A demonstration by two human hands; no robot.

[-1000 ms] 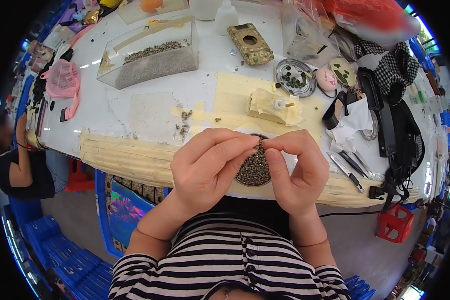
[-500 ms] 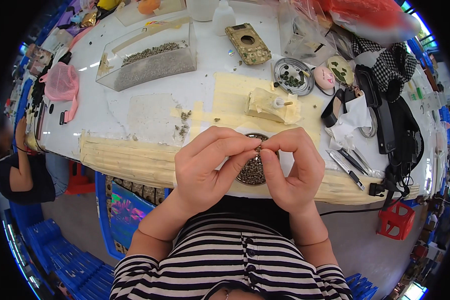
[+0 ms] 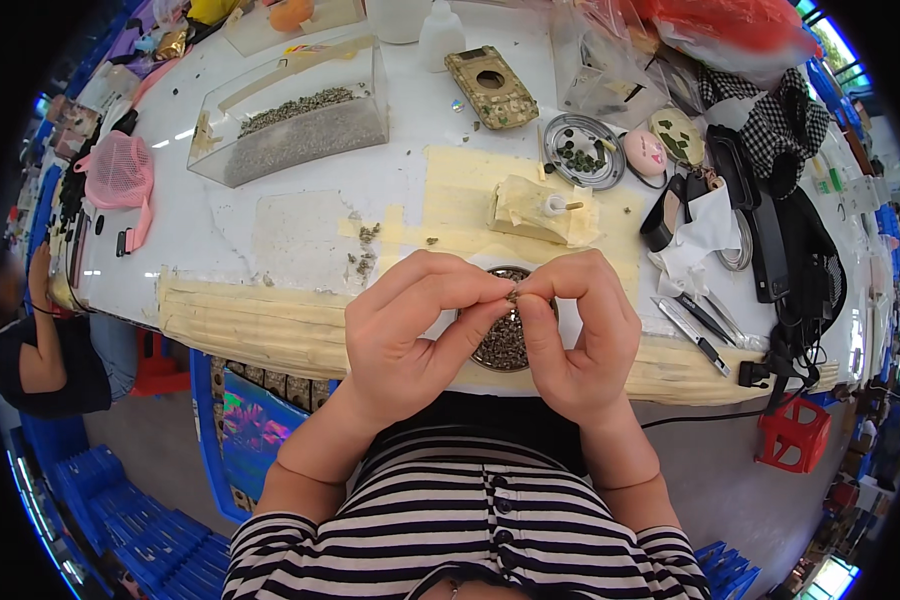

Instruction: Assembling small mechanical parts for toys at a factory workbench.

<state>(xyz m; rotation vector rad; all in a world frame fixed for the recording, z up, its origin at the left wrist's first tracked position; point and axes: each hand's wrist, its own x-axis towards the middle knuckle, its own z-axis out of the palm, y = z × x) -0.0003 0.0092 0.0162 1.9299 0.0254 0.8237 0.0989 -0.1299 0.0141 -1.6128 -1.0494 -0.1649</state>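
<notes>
At the far left, a seated co-worker's arm (image 3: 42, 350) reaches up to the table beyond a pink mesh bag (image 3: 118, 172). Next comes a clear bin (image 3: 315, 140) heaped with grey bits, and closer to the person, a scatter of loose bits (image 3: 362, 262) lies beside some tape.

Then the left hand (image 3: 400, 335): thumb and forefinger are drawn into a narrow pinch, the other fingers curled behind. Its tips meet those of the other hand over a round dish (image 3: 500, 369) of grey bits near the table's edge. What looks like a tiny piece sits between the meeting tips, above the dish; from here I can't tell its shape. The right hand (image 3: 585, 335) mirrors the pinch, just as narrow.

For work this fine, I'd say a light pinch beats a hard squeeze, since a bit that small could easily spring away. One hand should hold firm while the other makes the small adjustments, tips low over the dish to catch any slip.

Beyond the hands stands a tape-wrapped block (image 3: 515, 218), then a round tray (image 3: 585, 184) of green bits. Rightmost, a cutter (image 3: 692, 335) lies near the right hand, blade clear of the fingers.
</notes>
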